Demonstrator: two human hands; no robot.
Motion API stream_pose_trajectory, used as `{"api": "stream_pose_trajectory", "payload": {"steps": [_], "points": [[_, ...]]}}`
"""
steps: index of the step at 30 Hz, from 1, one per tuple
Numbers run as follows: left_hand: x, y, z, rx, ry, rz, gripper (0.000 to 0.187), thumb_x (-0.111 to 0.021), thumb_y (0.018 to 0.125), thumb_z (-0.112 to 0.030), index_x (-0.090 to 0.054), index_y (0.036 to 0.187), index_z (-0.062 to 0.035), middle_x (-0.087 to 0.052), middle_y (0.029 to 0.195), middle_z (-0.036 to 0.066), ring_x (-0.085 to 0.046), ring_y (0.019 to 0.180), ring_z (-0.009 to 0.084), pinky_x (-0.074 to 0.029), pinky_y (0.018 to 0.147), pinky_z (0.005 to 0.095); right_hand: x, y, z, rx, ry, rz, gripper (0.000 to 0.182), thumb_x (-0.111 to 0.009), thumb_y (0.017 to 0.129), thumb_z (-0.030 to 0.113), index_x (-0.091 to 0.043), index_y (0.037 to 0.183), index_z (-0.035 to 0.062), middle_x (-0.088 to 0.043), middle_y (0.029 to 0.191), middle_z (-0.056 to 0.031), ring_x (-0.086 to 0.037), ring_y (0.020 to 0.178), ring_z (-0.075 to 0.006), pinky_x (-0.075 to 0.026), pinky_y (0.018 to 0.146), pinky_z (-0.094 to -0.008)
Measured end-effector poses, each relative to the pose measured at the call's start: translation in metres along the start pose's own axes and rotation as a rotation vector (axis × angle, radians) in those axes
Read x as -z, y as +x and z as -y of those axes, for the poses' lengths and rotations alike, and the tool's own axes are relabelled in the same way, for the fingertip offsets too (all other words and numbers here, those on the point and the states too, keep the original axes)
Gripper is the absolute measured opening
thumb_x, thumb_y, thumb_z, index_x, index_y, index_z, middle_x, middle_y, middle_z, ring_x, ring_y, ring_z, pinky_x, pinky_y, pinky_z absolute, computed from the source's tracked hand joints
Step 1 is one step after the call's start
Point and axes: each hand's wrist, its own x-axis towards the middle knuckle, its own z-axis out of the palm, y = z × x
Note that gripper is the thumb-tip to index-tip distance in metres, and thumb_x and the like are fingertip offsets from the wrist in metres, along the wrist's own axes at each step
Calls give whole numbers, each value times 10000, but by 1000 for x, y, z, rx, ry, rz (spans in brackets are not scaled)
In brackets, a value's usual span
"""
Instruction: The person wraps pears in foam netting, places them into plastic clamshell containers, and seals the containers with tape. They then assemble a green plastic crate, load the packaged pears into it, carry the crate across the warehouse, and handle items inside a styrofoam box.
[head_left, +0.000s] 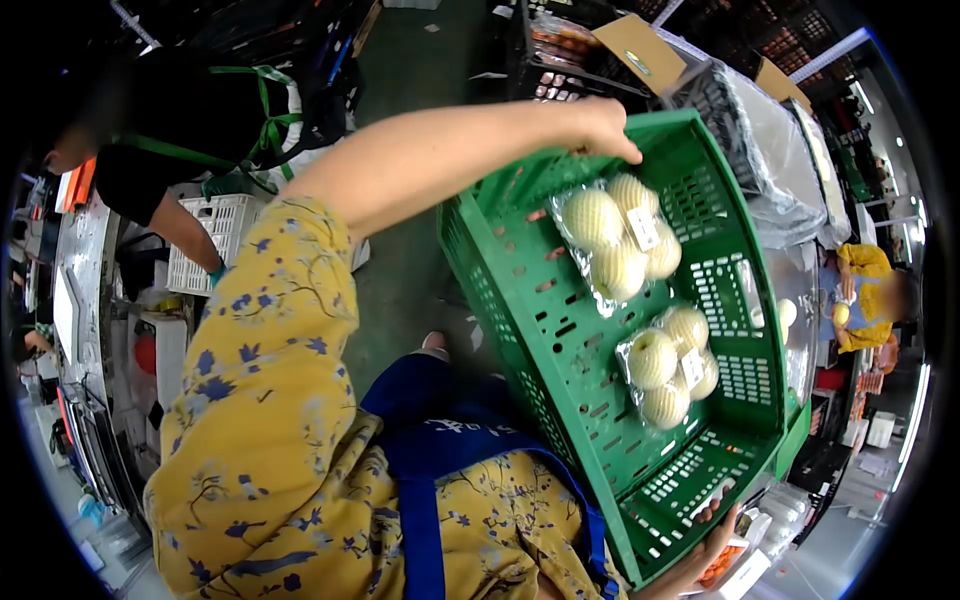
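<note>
A green plastic crate (500, 290) is held tilted in front of my body. My left hand (603, 126) is closed over its far rim, with my bare forearm stretching across from my yellow flowered sleeve. My right hand (703, 556) grips the near rim at the bottom edge of the view, and only its fingers show. Two clear bags of pale yellow round fruit lie inside the crate, one bag (615, 235) towards the far end and the other bag (670, 368) nearer to me. Each bag carries a white label.
A person in black with a green apron (200, 130) bends over a white crate (215, 240) at the upper left. Another person in yellow (860, 295) is at the right. Cardboard boxes (640, 50) and plastic-wrapped black crates (760, 130) stand beyond the green crate.
</note>
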Motion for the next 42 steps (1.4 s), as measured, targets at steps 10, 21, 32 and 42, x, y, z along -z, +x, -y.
{"api": "stream_pose_trajectory", "payload": {"steps": [10, 21, 32, 42], "points": [[154, -64, 67, 57, -116, -167, 435, -667, 754, -403, -610, 899, 3, -455, 583, 32, -425, 431, 97, -317, 361, 250, -133, 37, 42, 44, -24, 301, 507, -375, 948, 410, -375, 1295, 42, -510, 709, -10, -467, 528, -92, -394, 441, -211], [222, -132, 98, 302, -22, -454, 348, -616, 791, -366, -583, 965, -67, -485, 622, 0, -428, 470, 74, -363, 435, 242, -243, 56, 79, 182, 195, 654, 456, -369, 955, 382, -377, 1264, 46, -515, 736, -9, -424, 492, -75, -330, 412, -216], [161, -198, 89, 339, -88, -606, 419, -628, 778, -485, -532, 846, -82, -455, 576, 3, -395, 386, 55, -339, 364, 221, -250, 88, 86, 268, 163, 824, 417, -382, 949, 386, -446, 1182, 47, -502, 708, -1, -404, 470, -79, -315, 409, -224], [94, -275, 32, 432, -137, -770, 458, -594, 802, -503, -537, 852, -52, -454, 597, 5, -408, 421, 68, -328, 373, 234, -223, 125, 114, 287, 178, 888, 397, -394, 943, 391, -510, 1107, 48, -491, 682, 6, -386, 449, -83, -303, 406, -231]]}}
